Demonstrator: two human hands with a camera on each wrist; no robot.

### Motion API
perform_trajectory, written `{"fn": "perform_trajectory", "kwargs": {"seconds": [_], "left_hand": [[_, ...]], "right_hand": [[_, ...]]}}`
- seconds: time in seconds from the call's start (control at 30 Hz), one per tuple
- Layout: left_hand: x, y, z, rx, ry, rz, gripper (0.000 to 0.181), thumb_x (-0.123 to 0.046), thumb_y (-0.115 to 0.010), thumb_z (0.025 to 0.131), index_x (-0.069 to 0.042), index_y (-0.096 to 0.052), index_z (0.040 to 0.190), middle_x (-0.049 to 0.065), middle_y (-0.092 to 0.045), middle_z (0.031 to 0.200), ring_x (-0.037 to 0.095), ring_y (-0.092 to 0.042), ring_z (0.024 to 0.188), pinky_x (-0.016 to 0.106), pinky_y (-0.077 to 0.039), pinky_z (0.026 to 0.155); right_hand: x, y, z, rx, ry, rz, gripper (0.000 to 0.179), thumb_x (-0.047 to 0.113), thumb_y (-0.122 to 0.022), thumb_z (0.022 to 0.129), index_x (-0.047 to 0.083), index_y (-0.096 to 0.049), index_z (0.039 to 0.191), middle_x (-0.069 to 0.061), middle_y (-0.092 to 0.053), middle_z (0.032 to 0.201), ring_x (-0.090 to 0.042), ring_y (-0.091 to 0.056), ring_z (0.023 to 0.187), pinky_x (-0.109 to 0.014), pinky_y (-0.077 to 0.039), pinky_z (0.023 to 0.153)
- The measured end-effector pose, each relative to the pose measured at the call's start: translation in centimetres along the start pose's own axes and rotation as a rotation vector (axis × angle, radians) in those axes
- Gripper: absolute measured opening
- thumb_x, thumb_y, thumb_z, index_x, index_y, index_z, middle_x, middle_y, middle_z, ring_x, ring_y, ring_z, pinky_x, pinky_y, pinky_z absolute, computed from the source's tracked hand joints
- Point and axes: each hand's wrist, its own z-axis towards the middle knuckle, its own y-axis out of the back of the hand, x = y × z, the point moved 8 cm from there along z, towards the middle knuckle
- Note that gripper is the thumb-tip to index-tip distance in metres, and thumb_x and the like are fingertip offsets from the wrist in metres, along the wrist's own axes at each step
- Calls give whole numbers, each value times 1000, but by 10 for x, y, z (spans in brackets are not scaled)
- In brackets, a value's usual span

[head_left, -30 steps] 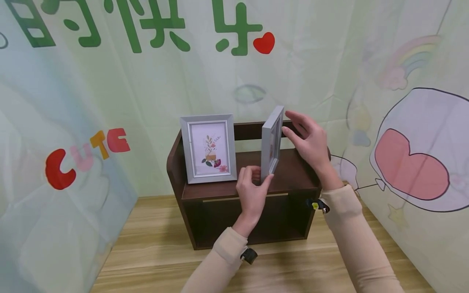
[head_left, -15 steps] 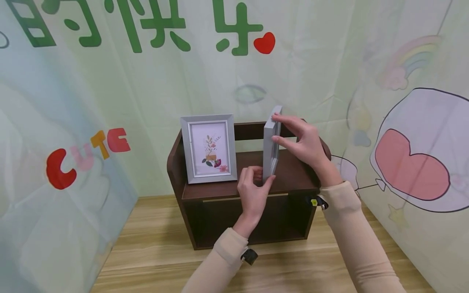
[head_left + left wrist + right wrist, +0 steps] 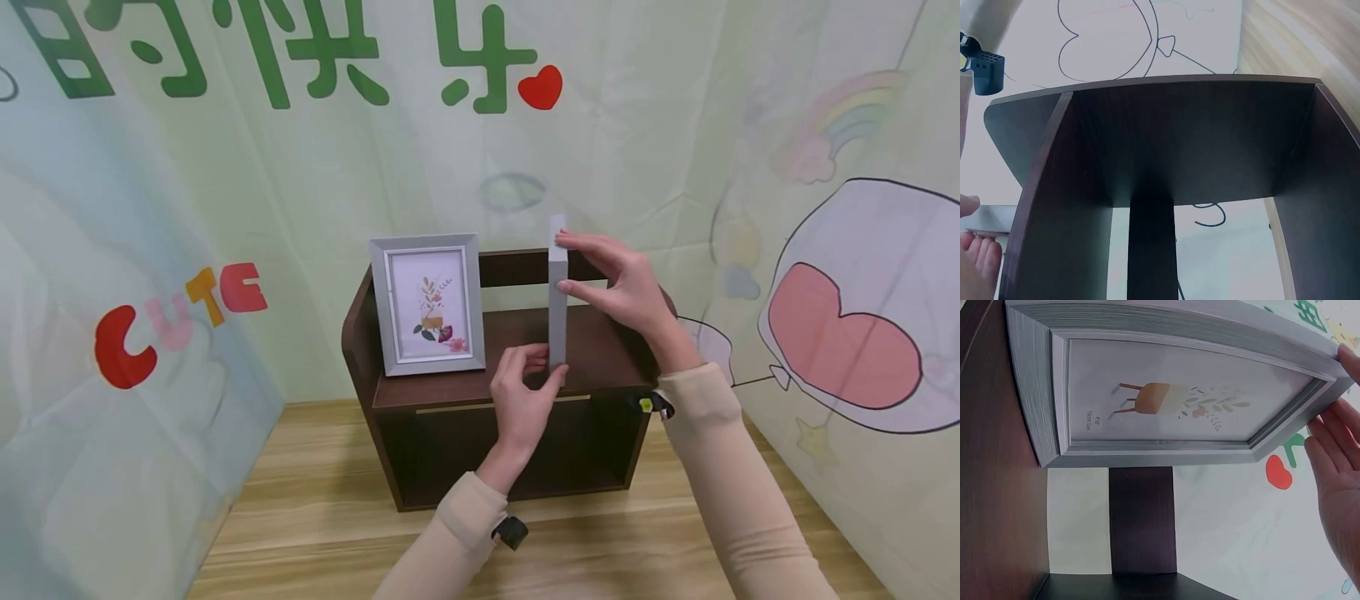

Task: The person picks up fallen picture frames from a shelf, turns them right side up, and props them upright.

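Note:
A grey picture frame point(image 3: 558, 308) stands upright on the dark brown shelf point(image 3: 517, 371), edge-on in the head view. My left hand point(image 3: 520, 400) pinches its lower front edge between thumb and fingers; in the left wrist view a strip of the picture frame point(image 3: 994, 219) shows between them. At the upper corner my right hand point(image 3: 626, 279) holds on with thumb and fingertips. The right wrist view shows this picture frame's point(image 3: 1147, 453) print of a small orange-brown chair with leaves. To the left, a second picture frame point(image 3: 480, 325) with a flower print leans back, apart from both hands.
The shelf's raised side panels point(image 3: 360, 333) and back rail point(image 3: 513, 268) bound its top. Below is an open compartment point(image 3: 517, 450). Everything stands on a wood-grain surface point(image 3: 300, 483), with a printed cloth backdrop point(image 3: 315, 183) close behind and at both sides.
The held picture frame has turned from slightly angled to edge-on and shifted a little right. My right hand has moved left onto its upper corner. My left hand has kept hold, moving slightly right.

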Motion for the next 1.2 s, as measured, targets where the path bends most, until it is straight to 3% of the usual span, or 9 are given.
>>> {"fn": "perform_trajectory", "kwargs": {"seconds": [0.13,0.27,0.37,0.5,0.7,0.83,0.97,1.07,1.2], "left_hand": [[-5,-1,0,21,10,-33,33,-6,-80,73,-1,-66,103,16,-62,96,27,-66,86,39,-57,79],[-21,1,1,44,7,-65,33,1,-78,74,6,-65,103,23,-61,96,35,-65,87,45,-56,80],[-32,3,2,57,-10,-69,31,3,-76,74,8,-64,103,24,-61,96,36,-65,86,43,-56,80],[-37,1,2,68,-10,-71,30,4,-75,75,8,-64,103,23,-62,96,35,-66,85,41,-56,80],[-34,-2,2,78,38,-94,30,5,-74,76,9,-64,104,23,-63,97,35,-66,87,42,-56,80],[-35,-2,3,66,44,-90,27,7,-73,76,9,-65,102,24,-63,96,36,-66,87,43,-56,80],[-16,-6,2,56,46,-56,25,2,-74,78,4,-66,101,17,-64,97,28,-67,89,33,-57,81],[0,-11,0,59,54,-25,25,-2,-75,78,0,-67,102,12,-64,98,21,-67,89,24,-56,81],[1,-11,1,53,63,2,24,-1,-74,78,0,-67,101,12,-64,96,21,-67,87,24,-56,79]], "right_hand": [[-5,0,1,21,-24,32,50,-13,-70,76,-11,-56,124,-27,-53,131,-27,-48,129,-27,-37,109],[-8,1,1,36,-37,55,50,-12,-69,77,-10,-55,125,-27,-52,133,-25,-48,129,-29,-37,109],[-8,1,2,49,-29,68,49,-13,-67,78,-12,-54,125,-29,-51,133,-27,-48,129,-35,-36,109],[-7,1,3,64,-18,83,48,-15,-65,79,-13,-53,125,-30,-50,132,-30,-47,129,-43,-35,109],[-12,2,3,68,-12,119,47,-16,-63,79,-14,-52,125,-31,-50,132,-29,-48,129,-48,-34,108],[-26,4,3,63,0,148,47,-14,-64,80,-10,-54,126,-25,-53,133,-25,-48,129,-44,-34,109],[-36,5,2,62,6,155,47,-9,-67,81,-7,-55,127,-20,-54,134,-22,-49,129,-34,-37,109],[-30,5,2,59,-2,147,47,-12,-65,80,-10,-54,126,-23,-54,133,-24,-49,129,-31,-37,109],[-16,4,2,60,-11,123,46,-16,-63,79,-14,-53,124,-30,-51,132,-28,-48,129,-34,-37,109]]}}
